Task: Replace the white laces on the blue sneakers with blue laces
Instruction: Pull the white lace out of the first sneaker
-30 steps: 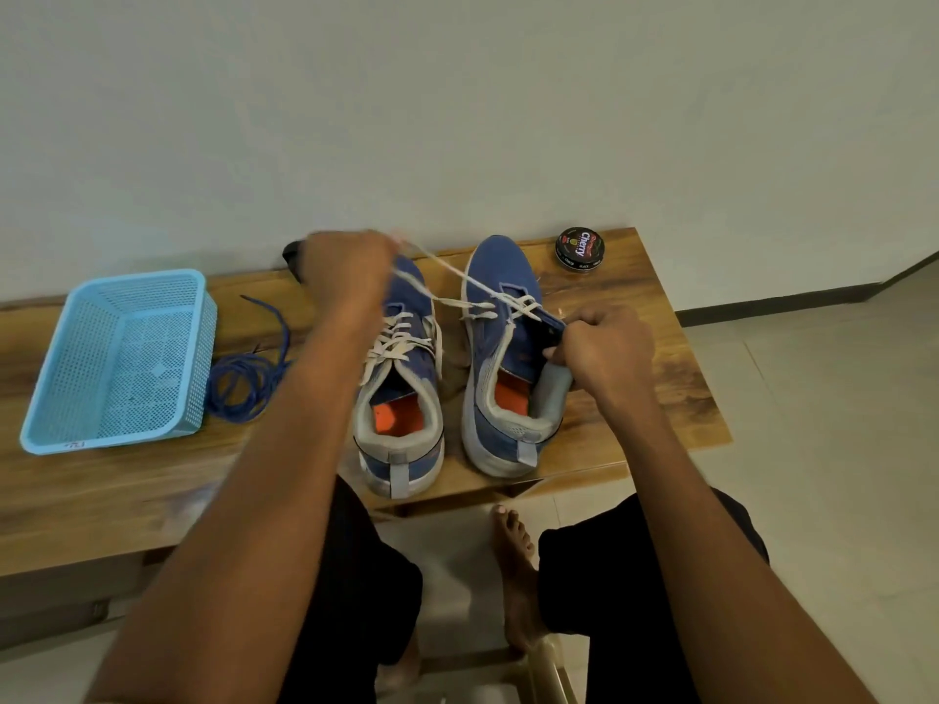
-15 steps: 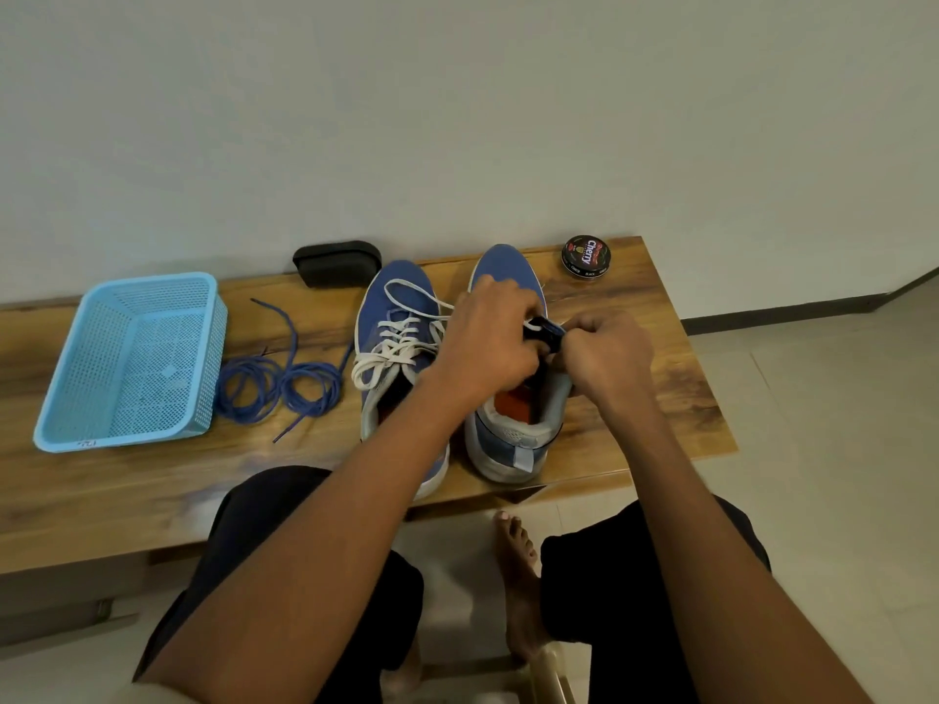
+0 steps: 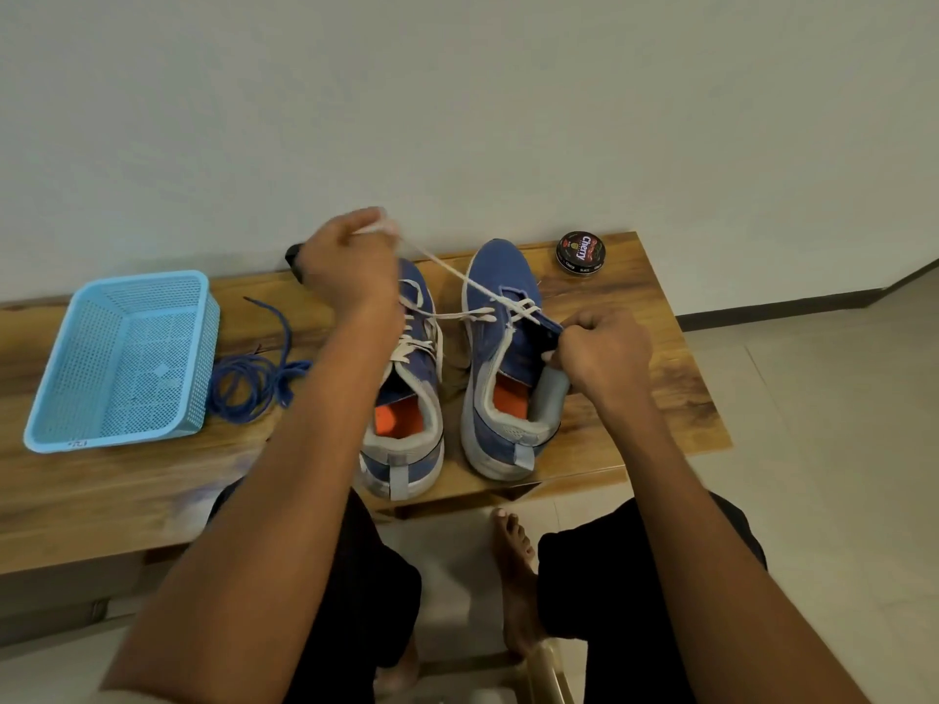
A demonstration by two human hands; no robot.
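My left hand [image 3: 350, 261] pinches the white lace [image 3: 447, 269] and holds it up. My right hand [image 3: 602, 350] grips the right sneaker [image 3: 503, 358] tongue.

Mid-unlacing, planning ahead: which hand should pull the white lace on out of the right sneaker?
Left. The left hand already pinches the white lace, drawn taut from the right sneaker. The right hand is busy gripping that shoe's tongue.

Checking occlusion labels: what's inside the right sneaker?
Inside the right sneaker, an orange insole shows at the heel. Further forward is hidden under the tongue, which the right hand grips.
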